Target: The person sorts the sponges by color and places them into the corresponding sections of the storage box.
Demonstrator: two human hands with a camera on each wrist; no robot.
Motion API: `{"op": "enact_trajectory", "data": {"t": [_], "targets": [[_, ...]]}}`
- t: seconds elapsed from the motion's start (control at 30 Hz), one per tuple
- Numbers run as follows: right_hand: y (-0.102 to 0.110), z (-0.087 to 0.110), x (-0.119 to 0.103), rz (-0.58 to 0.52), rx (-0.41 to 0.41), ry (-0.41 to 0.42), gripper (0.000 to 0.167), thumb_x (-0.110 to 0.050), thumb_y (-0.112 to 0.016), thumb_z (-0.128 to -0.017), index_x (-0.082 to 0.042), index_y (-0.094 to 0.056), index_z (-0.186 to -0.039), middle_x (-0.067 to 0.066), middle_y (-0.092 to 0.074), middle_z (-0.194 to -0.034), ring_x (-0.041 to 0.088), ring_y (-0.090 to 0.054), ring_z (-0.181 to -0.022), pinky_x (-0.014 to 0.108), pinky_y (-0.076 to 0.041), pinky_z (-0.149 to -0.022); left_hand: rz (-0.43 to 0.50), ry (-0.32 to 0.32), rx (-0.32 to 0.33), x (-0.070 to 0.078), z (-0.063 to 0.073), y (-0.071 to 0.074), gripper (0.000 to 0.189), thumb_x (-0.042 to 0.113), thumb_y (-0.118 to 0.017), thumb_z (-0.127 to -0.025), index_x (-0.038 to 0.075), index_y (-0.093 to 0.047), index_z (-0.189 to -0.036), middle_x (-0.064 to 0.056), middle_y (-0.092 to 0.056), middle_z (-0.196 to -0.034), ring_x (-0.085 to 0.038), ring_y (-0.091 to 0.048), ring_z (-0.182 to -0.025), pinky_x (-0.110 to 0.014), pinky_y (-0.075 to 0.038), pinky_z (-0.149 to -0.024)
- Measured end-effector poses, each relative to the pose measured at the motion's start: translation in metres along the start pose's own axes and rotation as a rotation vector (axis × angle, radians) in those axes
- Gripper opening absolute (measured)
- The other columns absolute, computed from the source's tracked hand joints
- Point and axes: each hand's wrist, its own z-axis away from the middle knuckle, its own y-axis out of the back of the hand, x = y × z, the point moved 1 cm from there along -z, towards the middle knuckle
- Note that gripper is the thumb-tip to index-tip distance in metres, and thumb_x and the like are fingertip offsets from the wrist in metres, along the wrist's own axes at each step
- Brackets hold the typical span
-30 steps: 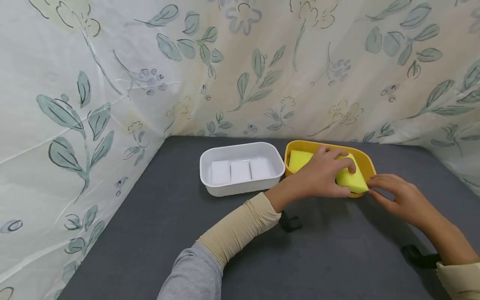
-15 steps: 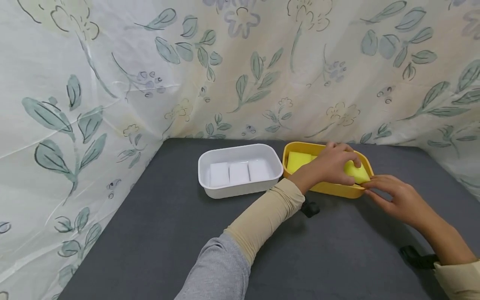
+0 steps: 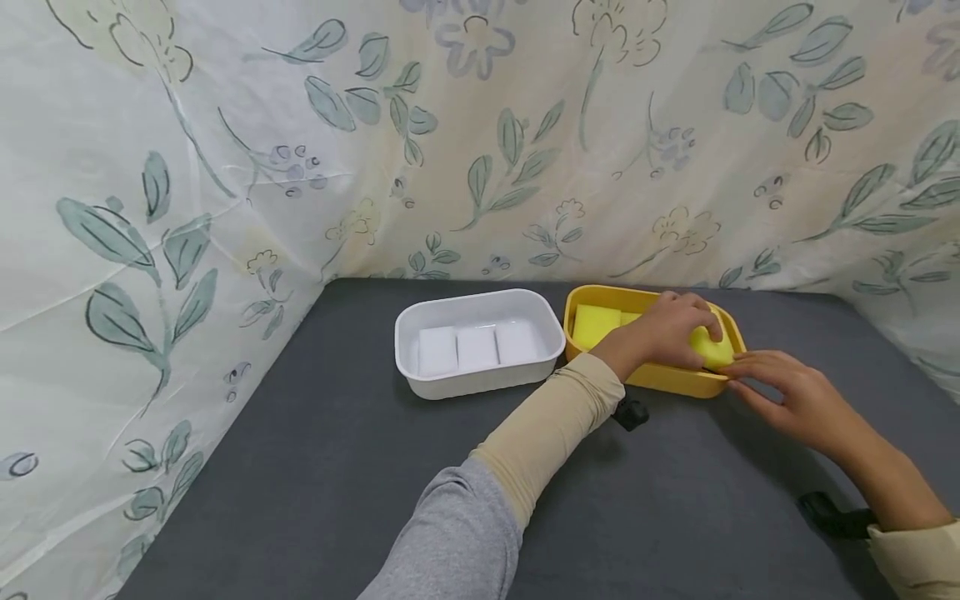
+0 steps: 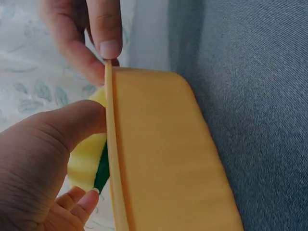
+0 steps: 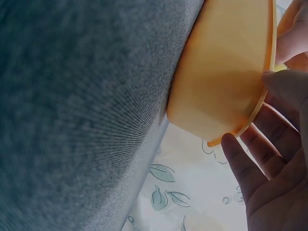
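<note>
A yellow plastic container [image 3: 675,381] stands at the back right of the dark table. My left hand [image 3: 663,333] reaches into it and grips a yellow sponge [image 3: 714,350] at the right end. In the left wrist view this sponge [image 4: 83,166] shows a dark green scouring side, close behind the container's wall. More yellow sponge [image 3: 596,323] lies at the container's left end; my left hand hides the middle. At the front right corner, my right hand [image 3: 798,396] holds the container's rim between thumb and fingers, as the right wrist view shows.
Just left of the yellow container stands a white container [image 3: 480,383] with 3 white blocks [image 3: 477,346] side by side in it. A floral cloth [image 3: 480,150] hangs along the back and left of the dark tabletop [image 3: 337,483].
My left hand has moved right and lowered the sponge, which was tilted above the rim, into the yellow container's right end. My right hand stays at the corner.
</note>
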Motion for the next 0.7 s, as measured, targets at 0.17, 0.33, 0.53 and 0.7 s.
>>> {"op": "enact_trajectory", "data": {"t": [0.17, 0.33, 0.53, 0.7], "targets": [[-0.001, -0.003, -0.001, -0.013, 0.011, 0.022, 0.039, 0.003, -0.087, -0.069, -0.008, -0.076, -0.104, 0.006, -0.071, -0.105, 0.019, -0.057, -0.105, 0.003, -0.024, -0.096, 0.008, -0.023, -0.020, -0.001, -0.002, -0.004, 0.037, 0.034, -0.070, -0.095, 0.027, -0.066, -0.131, 0.012, -0.052, -0.140, -0.003, -0.032, -0.138, -0.013, -0.017, -0.108], [-0.001, -0.005, -0.001, 0.000, 0.007, 0.016, 0.038, 0.003, -0.087, -0.068, -0.008, -0.076, -0.103, 0.007, -0.071, -0.104, 0.023, -0.057, -0.102, 0.002, -0.022, -0.097, 0.124, -0.002, -0.063, -0.004, -0.003, -0.009, 0.039, 0.025, -0.072, -0.095, 0.021, -0.065, -0.133, 0.010, -0.055, -0.137, -0.004, -0.036, -0.133, -0.008, -0.023, -0.101], [-0.001, -0.003, -0.002, 0.014, 0.001, 0.001, 0.039, 0.005, -0.087, -0.067, -0.007, -0.076, -0.102, 0.009, -0.071, -0.103, 0.027, -0.058, -0.100, 0.001, -0.020, -0.096, 0.211, 0.013, -0.112, -0.007, -0.002, -0.013, 0.041, 0.016, -0.067, -0.097, 0.019, -0.061, -0.138, 0.011, -0.053, -0.140, -0.002, -0.037, -0.132, -0.008, -0.023, -0.102], [-0.001, -0.001, -0.002, 0.013, -0.002, -0.019, 0.040, 0.005, -0.087, -0.067, -0.008, -0.076, -0.103, 0.009, -0.071, -0.105, 0.027, -0.058, -0.100, 0.001, -0.020, -0.095, 0.326, 0.074, -0.131, -0.009, -0.001, -0.017, 0.054, 0.005, -0.063, -0.096, 0.021, -0.050, -0.146, 0.012, -0.046, -0.146, 0.000, -0.044, -0.116, -0.010, -0.031, -0.094]]}}
